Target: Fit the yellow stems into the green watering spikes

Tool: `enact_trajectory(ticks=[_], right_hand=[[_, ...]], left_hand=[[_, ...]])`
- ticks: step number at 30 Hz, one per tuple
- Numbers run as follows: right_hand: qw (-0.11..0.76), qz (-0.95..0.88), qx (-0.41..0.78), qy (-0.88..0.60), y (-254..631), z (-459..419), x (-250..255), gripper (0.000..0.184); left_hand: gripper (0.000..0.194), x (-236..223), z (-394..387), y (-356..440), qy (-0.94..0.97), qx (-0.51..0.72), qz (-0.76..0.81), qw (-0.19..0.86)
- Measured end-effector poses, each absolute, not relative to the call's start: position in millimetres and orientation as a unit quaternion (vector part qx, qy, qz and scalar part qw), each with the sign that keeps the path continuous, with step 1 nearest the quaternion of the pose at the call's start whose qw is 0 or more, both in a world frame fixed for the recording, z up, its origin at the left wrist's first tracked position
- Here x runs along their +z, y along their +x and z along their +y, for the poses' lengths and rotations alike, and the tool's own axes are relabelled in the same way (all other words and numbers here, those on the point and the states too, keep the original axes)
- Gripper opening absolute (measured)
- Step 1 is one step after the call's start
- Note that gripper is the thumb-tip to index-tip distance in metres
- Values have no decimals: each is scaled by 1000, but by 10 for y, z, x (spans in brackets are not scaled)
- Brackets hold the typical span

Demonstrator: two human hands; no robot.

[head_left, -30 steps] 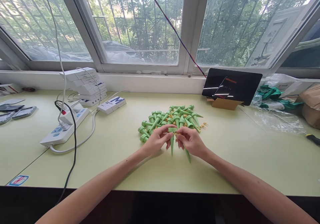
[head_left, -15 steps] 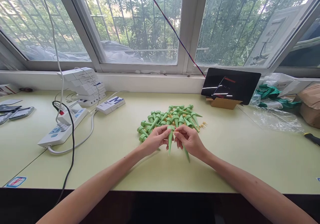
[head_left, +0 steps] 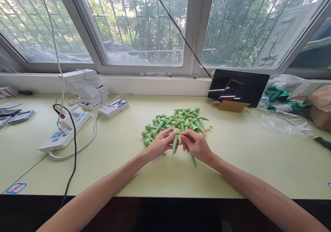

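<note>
My left hand [head_left: 160, 144] is closed on a green plastic watering spike [head_left: 175, 144] with a ribbed cap, its point hanging down and tilted slightly left. Close against the spike's right side, my right hand [head_left: 198, 145] pinches a small yellow plastic piece [head_left: 180, 138], mostly covered by the fingertips. Below the right hand the tapered end of another green spike [head_left: 193, 160] sticks out; whether it is held or lies on the table I cannot tell. Just beyond both hands lies a pile of green spikes [head_left: 182, 121], with small yellow pieces [head_left: 210, 128] among them and at the right edge.
On the left of the table [head_left: 258, 163] are a white power strip [head_left: 64, 132] with cables, stacked white boxes [head_left: 86, 87] and a single box [head_left: 113, 108]. A dark-screened tablet [head_left: 239, 87] leans on cardboard at the back right. Plastic bags [head_left: 287, 101] and a screwdriver handle [head_left: 322, 142] lie far right.
The spike in my left hand has tilted, its point swinging left and its cap turning toward my right fingers. My right hand keeps its pinch beside it. The view has shifted slightly.
</note>
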State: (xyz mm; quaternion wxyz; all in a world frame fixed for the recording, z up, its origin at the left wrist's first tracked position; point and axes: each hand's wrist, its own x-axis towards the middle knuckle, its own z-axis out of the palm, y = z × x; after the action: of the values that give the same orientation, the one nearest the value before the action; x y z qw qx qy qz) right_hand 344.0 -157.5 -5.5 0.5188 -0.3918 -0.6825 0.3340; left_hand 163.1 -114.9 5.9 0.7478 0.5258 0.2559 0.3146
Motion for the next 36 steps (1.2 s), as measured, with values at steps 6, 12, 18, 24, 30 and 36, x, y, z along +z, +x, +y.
enact_trajectory(ticks=[6, 12, 18, 24, 30, 36], right_hand=[[540, -675, 309, -396, 3449, -1575, -61, 19], [532, -702, 255, -399, 3454, -1593, -29, 23], [526, -723, 229, -385, 3443, -1601, -7, 23], [522, -730, 231, -376, 3445, -1598, -34, 19], [515, -735, 232, -374, 3459, -1598, -32, 20], [507, -735, 220, -392, 3469, -1583, -60, 23]], left_hand=[[41, 38, -1151, 1629, 547, 300, 257, 738], [43, 78, -1195, 1646, 592, 260, 261, 717], [38, 107, -1219, 1658, 616, 233, 243, 712], [35, 88, -1221, 1664, 616, 238, 237, 712], [37, 78, -1224, 1647, 614, 251, 239, 709], [37, 131, -1212, 1615, 636, 260, 266, 676]])
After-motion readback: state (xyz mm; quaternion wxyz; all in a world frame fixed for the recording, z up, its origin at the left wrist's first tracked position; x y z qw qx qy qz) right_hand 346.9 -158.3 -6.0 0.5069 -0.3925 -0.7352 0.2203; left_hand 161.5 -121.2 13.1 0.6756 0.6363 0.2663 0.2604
